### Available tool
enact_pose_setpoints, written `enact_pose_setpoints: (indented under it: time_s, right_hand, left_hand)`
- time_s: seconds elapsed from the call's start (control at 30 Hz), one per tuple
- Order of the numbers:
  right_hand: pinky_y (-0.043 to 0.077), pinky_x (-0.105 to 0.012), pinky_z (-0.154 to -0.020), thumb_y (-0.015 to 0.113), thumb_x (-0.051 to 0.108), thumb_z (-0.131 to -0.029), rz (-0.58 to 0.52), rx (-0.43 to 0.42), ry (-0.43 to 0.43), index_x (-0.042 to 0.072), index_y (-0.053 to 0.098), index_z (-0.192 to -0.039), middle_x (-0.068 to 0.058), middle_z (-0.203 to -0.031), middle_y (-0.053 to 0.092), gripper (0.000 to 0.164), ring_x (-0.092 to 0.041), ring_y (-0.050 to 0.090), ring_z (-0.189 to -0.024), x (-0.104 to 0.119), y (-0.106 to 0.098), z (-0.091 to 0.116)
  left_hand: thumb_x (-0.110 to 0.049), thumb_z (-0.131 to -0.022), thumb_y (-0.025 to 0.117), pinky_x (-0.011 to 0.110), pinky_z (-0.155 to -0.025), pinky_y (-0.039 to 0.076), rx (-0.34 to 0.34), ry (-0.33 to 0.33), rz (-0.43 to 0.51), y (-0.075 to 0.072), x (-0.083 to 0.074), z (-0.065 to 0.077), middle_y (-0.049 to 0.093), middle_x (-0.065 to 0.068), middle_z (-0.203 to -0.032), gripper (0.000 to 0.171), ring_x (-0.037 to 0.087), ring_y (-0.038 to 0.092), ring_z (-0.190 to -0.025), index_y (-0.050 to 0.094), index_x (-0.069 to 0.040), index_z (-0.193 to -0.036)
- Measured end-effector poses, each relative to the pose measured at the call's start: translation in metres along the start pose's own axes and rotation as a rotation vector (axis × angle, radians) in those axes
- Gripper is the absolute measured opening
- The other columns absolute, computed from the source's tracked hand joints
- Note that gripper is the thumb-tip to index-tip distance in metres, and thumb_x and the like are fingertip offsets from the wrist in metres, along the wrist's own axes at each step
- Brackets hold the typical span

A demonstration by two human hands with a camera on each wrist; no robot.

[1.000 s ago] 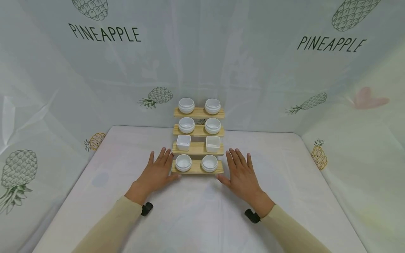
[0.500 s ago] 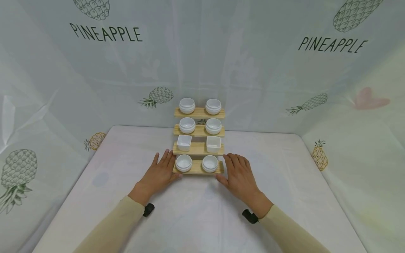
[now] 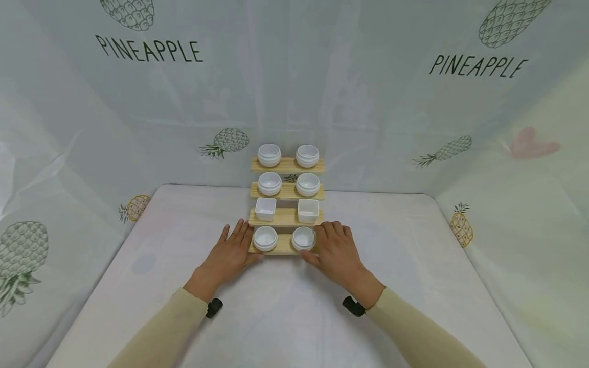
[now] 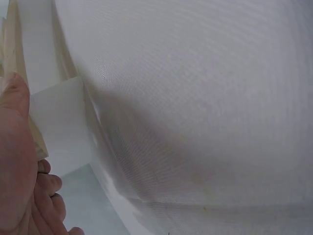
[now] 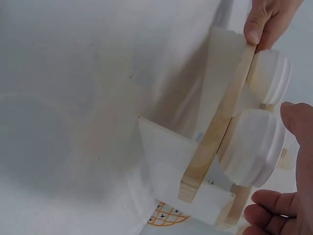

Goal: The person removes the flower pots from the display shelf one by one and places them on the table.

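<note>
A tiered stand (image 3: pixel 285 217) with wooden boards and white supports bears several small white bowls, two on each board. My left hand (image 3: pixel 227 257) rests at the left end of the lowest board, fingers fairly straight along its side. In the right wrist view its thumb touches the board's front edge. Around the right round bowl (image 3: pixel 303 238) on the lowest board, my right hand (image 3: pixel 337 255) has its thumb in front and bent fingers behind. A narrow gap shows between thumb and bowl (image 5: pixel 252 147) in the right wrist view. Another round bowl (image 3: pixel 265 238) sits on the left.
Two square dishes, a left one (image 3: pixel 265 208) and a right one (image 3: pixel 308 210), stand on the second board. Round bowls fill the upper boards. Behind the stand hangs a pineapple-print curtain (image 3: pixel 294 92). A white cloth covers the table (image 3: pixel 285 312).
My right hand has moved left from beside the stand to the right bowl on the lowest board, its fingers bending. My left hand has stayed almost in place. The bowls stand as before.
</note>
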State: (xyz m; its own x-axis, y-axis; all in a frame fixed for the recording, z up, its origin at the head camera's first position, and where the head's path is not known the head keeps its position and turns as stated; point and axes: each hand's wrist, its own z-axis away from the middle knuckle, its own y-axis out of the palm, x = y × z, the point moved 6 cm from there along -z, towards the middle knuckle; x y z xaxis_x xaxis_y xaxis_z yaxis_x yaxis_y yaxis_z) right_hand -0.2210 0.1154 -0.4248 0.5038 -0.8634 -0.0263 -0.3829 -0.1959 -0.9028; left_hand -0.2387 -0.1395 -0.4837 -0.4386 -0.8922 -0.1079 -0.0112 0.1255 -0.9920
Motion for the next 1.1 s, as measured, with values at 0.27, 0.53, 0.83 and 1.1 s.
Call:
enact_pose_setpoints:
  time_s: [0.27,0.53,0.83,1.1]
  right_hand:
    - [0.045,-0.043,-0.072,0.080,0.063,-0.087,0.015,-0.066,0.010,0.003,0.063,-0.100,-0.010,-0.086,0.057,0.063,-0.032,0.055,-0.085,0.006,0.004,-0.007]
    - [0.044,-0.041,-0.068,0.082,0.056,-0.085,0.042,-0.090,0.020,0.003,0.064,-0.095,-0.009,-0.081,0.055,0.057,-0.031,0.053,-0.080,0.007,0.005,-0.009]
    - [0.041,-0.038,-0.064,0.081,0.054,-0.083,0.061,-0.102,0.013,0.004,0.064,-0.090,-0.007,-0.076,0.054,0.054,-0.029,0.053,-0.076,0.006,0.002,-0.012]
    - [0.038,-0.036,-0.061,0.080,0.056,-0.084,0.090,-0.096,0.005,0.004,0.063,-0.085,-0.006,-0.072,0.050,0.055,-0.028,0.050,-0.072,0.004,0.003,-0.014]
  left_hand:
    - [-0.057,-0.103,0.060,0.065,-0.129,0.018,-0.021,-0.004,0.003,0.000,0.001,0.002,0.029,0.030,-0.168,0.091,0.043,0.021,-0.161,0.033,0.009,-0.160]
    - [-0.059,-0.104,0.056,0.064,-0.129,0.020,-0.023,-0.002,-0.010,0.002,0.001,0.002,0.029,0.029,-0.169,0.091,0.042,0.023,-0.161,0.032,0.008,-0.161]
    - [-0.058,-0.104,0.057,0.065,-0.129,0.021,-0.036,0.000,-0.018,0.002,0.001,0.002,0.030,0.030,-0.168,0.091,0.043,0.024,-0.160,0.033,0.010,-0.160]
    - [-0.057,-0.104,0.058,0.065,-0.129,0.021,-0.045,0.004,-0.017,0.003,0.001,0.001,0.030,0.030,-0.168,0.090,0.043,0.025,-0.160,0.034,0.010,-0.160]
